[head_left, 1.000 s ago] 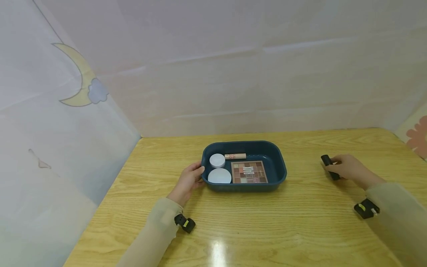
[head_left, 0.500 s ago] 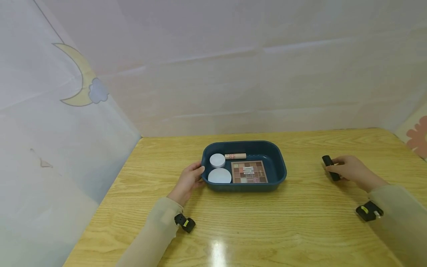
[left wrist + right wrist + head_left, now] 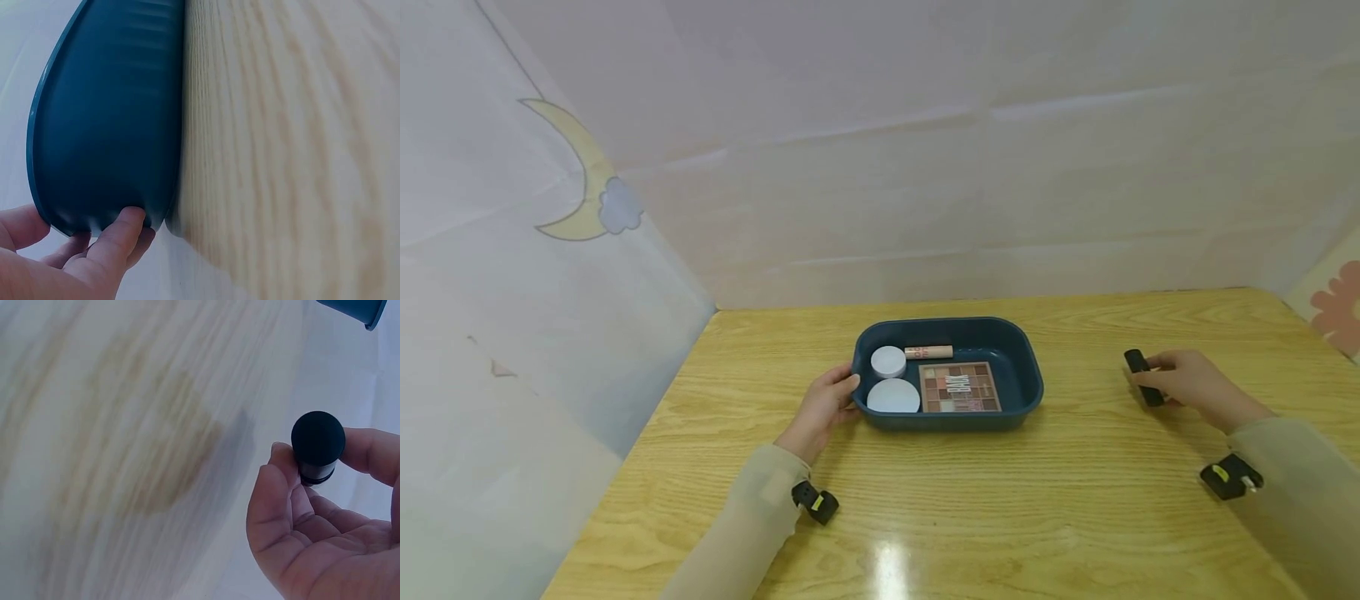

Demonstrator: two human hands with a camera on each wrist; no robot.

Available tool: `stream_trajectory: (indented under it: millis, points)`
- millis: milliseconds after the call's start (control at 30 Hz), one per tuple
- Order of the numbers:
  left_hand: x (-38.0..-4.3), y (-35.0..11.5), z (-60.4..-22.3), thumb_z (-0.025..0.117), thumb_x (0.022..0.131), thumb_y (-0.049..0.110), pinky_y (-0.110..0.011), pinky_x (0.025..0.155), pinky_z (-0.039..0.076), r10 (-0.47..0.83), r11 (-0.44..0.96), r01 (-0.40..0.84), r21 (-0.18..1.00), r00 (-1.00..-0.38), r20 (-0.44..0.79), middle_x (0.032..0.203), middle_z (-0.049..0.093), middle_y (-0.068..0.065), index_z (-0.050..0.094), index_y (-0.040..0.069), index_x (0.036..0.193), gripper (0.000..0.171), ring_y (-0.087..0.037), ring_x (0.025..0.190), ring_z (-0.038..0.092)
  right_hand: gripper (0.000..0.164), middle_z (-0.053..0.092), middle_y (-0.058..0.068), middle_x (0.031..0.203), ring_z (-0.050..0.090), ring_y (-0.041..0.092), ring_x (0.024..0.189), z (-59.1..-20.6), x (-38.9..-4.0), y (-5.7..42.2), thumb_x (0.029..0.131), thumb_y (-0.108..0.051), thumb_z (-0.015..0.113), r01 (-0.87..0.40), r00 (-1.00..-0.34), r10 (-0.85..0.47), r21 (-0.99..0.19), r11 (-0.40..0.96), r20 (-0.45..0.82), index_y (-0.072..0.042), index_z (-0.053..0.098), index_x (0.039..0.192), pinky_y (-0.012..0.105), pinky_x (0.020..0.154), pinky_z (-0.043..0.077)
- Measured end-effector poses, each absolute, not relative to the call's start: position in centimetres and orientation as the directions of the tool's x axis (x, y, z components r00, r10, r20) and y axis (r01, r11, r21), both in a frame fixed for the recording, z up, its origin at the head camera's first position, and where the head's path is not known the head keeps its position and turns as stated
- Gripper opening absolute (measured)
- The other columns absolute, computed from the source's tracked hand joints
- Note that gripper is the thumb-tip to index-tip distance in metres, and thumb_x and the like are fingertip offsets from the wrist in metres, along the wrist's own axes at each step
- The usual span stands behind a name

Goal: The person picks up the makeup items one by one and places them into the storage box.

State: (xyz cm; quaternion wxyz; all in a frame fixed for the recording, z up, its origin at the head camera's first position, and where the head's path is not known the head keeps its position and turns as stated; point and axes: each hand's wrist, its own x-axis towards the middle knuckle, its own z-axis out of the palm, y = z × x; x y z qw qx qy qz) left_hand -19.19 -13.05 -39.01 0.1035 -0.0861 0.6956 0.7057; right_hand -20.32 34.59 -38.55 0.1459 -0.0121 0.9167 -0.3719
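A dark blue tray [image 3: 1021,367] with rounded corners stands on the wooden table. My left hand [image 3: 820,410] grips its left end, thumb at the rim and fingers against the outer wall, as the left wrist view shows. Inside the tray lie a small round white jar [image 3: 889,361], a larger white round compact [image 3: 893,396], a pale pink tube [image 3: 929,352] and an eyeshadow palette [image 3: 960,387]. Off to the right, my right hand [image 3: 1193,383] pinches a black cylindrical cosmetic tube [image 3: 317,439] between thumb and fingers, its round end facing the right wrist camera.
The yellowish wooden table [image 3: 970,500] reaches back to a pale hanging cloth [image 3: 925,167] that rises behind it and on both sides. A moon print [image 3: 576,179] decorates the left cloth. Each sleeve carries a small black wrist camera.
My right hand, with the black tube in it, has shifted very slightly to the right over the first half second, then stayed put. The left hand and tray look still.
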Motion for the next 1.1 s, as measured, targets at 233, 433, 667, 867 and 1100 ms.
stream_trajectory:
  millis: [233,433,667,867,1100]
  points:
    - [-19.2,-12.9,-39.1,0.047,0.102,0.009,-0.044,0.091,0.048,0.016,-0.014,-0.272,0.962,-0.962,-0.272,0.139,0.049,-0.024,0.044,-0.004,0.142,0.042,-0.036,0.123,0.052,0.065,0.053,0.03,0.106,0.052,0.02,0.081,-38.5,-20.3,34.4,0.1,-0.023,0.051,0.092,-0.958,-0.128,-0.696,0.712,-0.258,0.03,0.029,0.131,0.038,0.072,0.054]
    - [-19.2,-13.0,-39.0,0.047,0.102,0.01,-0.042,0.089,0.049,0.011,-0.018,-0.277,0.961,-0.961,-0.277,0.139,0.05,-0.023,0.045,-0.003,0.142,0.042,-0.035,0.122,0.053,0.066,0.053,0.015,0.094,0.049,0.02,0.078,-38.6,-20.4,34.2,0.1,-0.024,0.051,0.099,-0.956,-0.129,-0.704,0.703,-0.264,0.029,0.028,0.133,0.034,0.07,0.053]
    - [-19.1,-13.0,-39.0,0.047,0.102,0.01,-0.042,0.089,0.049,0.015,-0.011,-0.271,0.963,-0.963,-0.271,0.139,0.05,-0.024,0.045,-0.004,0.142,0.042,-0.036,0.122,0.053,0.064,0.049,0.037,0.117,0.054,0.018,0.085,-38.3,-20.2,34.1,0.101,-0.024,0.049,0.096,-0.955,-0.139,-0.715,0.693,-0.263,0.028,0.029,0.132,0.035,0.072,0.054]
    - [-19.1,-13.0,-38.9,0.048,0.102,0.01,-0.042,0.089,0.049,0.012,-0.008,-0.278,0.961,-0.961,-0.278,0.14,0.05,-0.022,0.045,-0.001,0.143,0.042,-0.035,0.123,0.053,0.065,0.047,0.04,0.12,0.055,0.019,0.085,-37.9,-20.1,33.7,0.102,-0.024,0.049,0.094,-0.952,-0.149,-0.72,0.688,-0.267,0.029,0.028,0.133,0.034,0.071,0.055]
    - [-19.0,-13.1,-38.9,0.047,0.103,0.01,-0.042,0.089,0.049,0.011,-0.003,-0.272,0.962,-0.962,-0.272,0.139,0.05,-0.023,0.044,-0.002,0.143,0.042,-0.036,0.122,0.053,0.066,0.051,0.037,0.114,0.055,0.019,0.083,-37.5,-19.9,33.3,0.102,-0.024,0.049,0.091,-0.952,-0.156,-0.728,0.68,-0.265,0.028,0.027,0.134,0.037,0.073,0.055]
